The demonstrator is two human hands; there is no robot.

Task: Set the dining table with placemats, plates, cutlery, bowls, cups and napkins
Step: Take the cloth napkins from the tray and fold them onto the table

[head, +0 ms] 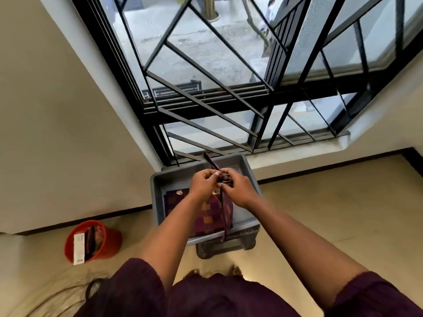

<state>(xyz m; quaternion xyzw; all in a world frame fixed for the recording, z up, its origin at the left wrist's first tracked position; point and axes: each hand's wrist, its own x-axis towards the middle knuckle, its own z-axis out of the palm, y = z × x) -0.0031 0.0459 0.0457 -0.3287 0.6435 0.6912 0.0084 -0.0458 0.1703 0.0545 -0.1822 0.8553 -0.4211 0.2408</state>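
Hands meet at the centre of the frame, above a grey plastic bin (158,186) that stands on the beige floor (320,213) under a barred window (206,88). The left hand (203,184) and the right hand (238,191) both have their fingers curled, pinching between them the top edges of woven placemats (212,216), dark purple with orange squares. The mats hang down from the fingertips into the bin, and one narrow strip of the same weave sticks up past the knuckles toward the window sill. More of the patterned weave lies flat in the bin's lower left part, just beside the hanging ones. How many mats are held cannot be told, since they overlap. A dark crate (226,245) shows beneath the bin's near edge. At the lower left of the frame a red bucket (109,239) sits on the floor, well apart from the bin, with a white box and a dark item standing in it. Dark maroon sleeves (137,289) fill the bottom edge of the frame.
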